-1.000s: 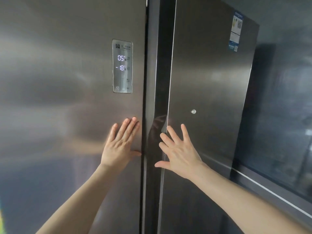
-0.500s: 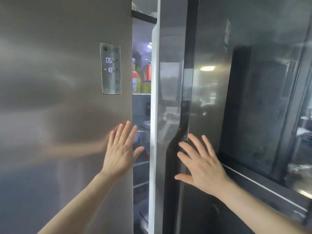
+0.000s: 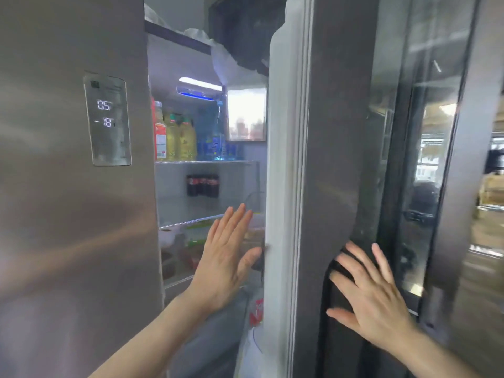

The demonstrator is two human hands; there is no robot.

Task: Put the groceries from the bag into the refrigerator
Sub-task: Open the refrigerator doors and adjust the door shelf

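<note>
In front of the refrigerator (image 3: pixel 68 241), whose steel left door stays closed, the right door (image 3: pixel 335 159) stands swung partly out, its white inner edge turned toward the camera; the gap between the two doors shows the lit interior. The left hand (image 3: pixel 226 257) is held up in that gap, just left of the right door's white edge, its fingers (image 3: pixel 234 222) straight and together, released and grasping nothing, the thumb reaching toward the door edge; whether the thumb touches it I cannot tell. The right hand (image 3: pixel 373 298) lies flat on the outer face of the right door, over the dark recessed handle strip, fingers spread and straight, holding nothing. On the left door, above the left hand, a display panel (image 3: pixel 107 120) shows 05 and -18. Inside the refrigerator, on the upper glass shelf (image 3: pixel 204 161), stand a red-labelled bottle (image 3: pixel 159 132), yellow bottles (image 3: pixel 181 137) just right of it, and blue bottles (image 3: pixel 215 143) further right; on the shelf below, dark cola bottles (image 3: pixel 203 185) stand at the back; lower still, behind the left hand, sit a white container (image 3: pixel 167 236) and green-and-white packs (image 3: pixel 199 230), blurred. Near the bottom of the right door's inner edge, a red-and-white package (image 3: pixel 256 312) shows. No grocery bag appears in this view; right of the refrigerator a dark glass surface (image 3: pixel 431 159) reflects a room.
</note>
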